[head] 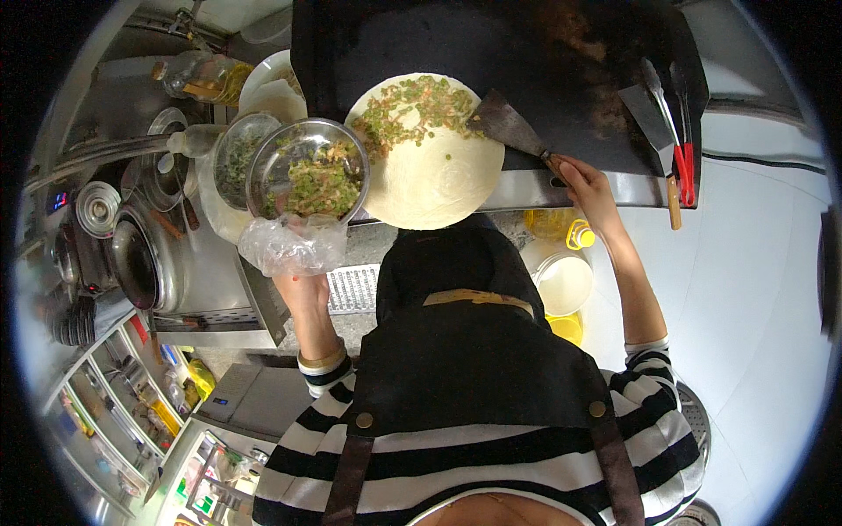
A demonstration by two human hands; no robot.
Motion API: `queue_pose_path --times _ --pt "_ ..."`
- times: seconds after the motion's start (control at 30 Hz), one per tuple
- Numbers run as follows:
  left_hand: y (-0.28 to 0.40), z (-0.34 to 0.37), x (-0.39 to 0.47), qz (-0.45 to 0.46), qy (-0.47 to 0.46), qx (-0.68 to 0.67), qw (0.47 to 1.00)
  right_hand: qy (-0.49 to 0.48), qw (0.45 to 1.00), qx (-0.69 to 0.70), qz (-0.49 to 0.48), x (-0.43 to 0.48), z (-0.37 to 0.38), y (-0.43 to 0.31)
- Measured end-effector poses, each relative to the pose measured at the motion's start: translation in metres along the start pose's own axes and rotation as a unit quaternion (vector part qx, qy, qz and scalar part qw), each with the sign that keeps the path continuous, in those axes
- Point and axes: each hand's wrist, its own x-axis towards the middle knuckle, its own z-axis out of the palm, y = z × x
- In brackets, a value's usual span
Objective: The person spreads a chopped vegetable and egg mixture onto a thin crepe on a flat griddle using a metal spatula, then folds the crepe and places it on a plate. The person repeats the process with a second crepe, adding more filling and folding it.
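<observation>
My left hand (296,253), in a clear plastic glove, holds a clear bowl (254,172) of chopped green and pinkish filling. Beside the bowl, a round pale flatbread (434,184) overhangs the near edge of the black griddle (421,36). More chopped filling (418,108) is spread over its far half, and a single green bit lies on the near half. My bare right hand (585,187) grips the wooden handle of a metal scraper (510,123), whose blade reaches the filling at the flatbread's right side.
On the griddle's right side lie a second scraper (648,121) and red-handled tongs (684,154). To the left stand a bowl of dark greens (240,164), an oil bottle (204,75) and a round lidded pan (141,263). A white bucket (566,283) stands below the griddle's edge.
</observation>
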Motion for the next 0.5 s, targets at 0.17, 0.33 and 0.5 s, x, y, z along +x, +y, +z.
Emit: queue_pose_path --times 0.17,0.33,0.5 --pt "-0.004 0.000 0.000 -0.002 0.049 -0.012 0.999 0.012 1.000 0.019 -0.022 -0.004 0.000 0.008" --pt "-0.007 0.004 -0.004 -0.003 0.051 -0.025 0.998 0.020 0.998 -0.033 -0.054 -0.007 -0.003 0.009" --pt "-0.009 0.003 -0.008 0.024 0.034 -0.014 0.999 0.002 0.999 0.051 -0.008 -0.012 -0.003 -0.003"
